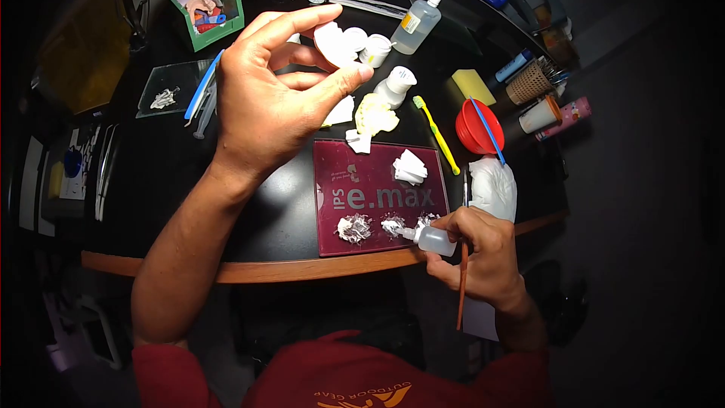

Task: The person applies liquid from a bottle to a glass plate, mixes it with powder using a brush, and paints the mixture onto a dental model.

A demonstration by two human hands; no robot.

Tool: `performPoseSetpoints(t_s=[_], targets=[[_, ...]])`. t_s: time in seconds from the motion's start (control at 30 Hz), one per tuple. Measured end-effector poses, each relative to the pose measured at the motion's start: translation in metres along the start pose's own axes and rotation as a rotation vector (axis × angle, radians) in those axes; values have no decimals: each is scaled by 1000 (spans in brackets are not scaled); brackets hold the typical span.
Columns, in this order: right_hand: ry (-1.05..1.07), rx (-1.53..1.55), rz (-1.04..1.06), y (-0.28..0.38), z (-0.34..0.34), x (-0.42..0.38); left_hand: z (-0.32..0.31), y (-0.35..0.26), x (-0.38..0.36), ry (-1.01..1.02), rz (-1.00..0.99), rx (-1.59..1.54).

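Observation:
My left hand (276, 94) is raised over the desk, thumb and fingers closed around a white rounded piece with a tan edge (331, 44); overexposure hides its detail. My right hand (479, 253), low at the front edge, grips a small translucent squeeze bottle (436, 241) together with a thin brown-handled brush (462, 287). The bottle's nozzle points left, right at a smear of white paste (392, 225) on the dark red "IPS e.max" slab (377, 174). Another white heap (353, 229) lies left of it, and folded white tissue (409, 168) sits higher on the slab.
Behind the slab are small white jars (375, 51), a clear bottle (417, 24), a white bottle (396, 85) and a yellow toothbrush (436, 134). To the right stand a red bowl (474, 132) and a yellow sponge (474, 86). A green bin (234, 11) is far left.

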State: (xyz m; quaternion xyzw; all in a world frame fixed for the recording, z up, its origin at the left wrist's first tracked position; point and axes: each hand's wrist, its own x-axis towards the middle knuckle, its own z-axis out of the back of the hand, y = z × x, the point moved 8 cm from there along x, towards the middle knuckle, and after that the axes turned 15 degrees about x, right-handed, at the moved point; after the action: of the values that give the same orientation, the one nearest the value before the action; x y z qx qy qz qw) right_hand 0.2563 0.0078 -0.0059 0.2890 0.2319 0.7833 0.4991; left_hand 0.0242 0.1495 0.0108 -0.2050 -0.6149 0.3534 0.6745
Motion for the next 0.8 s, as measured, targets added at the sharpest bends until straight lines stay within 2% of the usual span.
performPoseSetpoints(t_s=[0.27, 0.4, 0.53, 0.67, 0.8], targets=[[2, -18, -16, -3, -4, 1, -1, -2, -1, 22, 49, 16], [-141, 72, -105, -6, 14, -7, -1, -2, -2, 23, 40, 14], [-198, 74, -131, -18, 31, -21, -4, -4, -3, 17, 44, -7], [-145, 72, -215, -25, 29, -26, -6, -3, -3, 47, 76, -7], [-119, 40, -192, -21, 27, -23, -6, -2, -3, 42, 78, -19]])
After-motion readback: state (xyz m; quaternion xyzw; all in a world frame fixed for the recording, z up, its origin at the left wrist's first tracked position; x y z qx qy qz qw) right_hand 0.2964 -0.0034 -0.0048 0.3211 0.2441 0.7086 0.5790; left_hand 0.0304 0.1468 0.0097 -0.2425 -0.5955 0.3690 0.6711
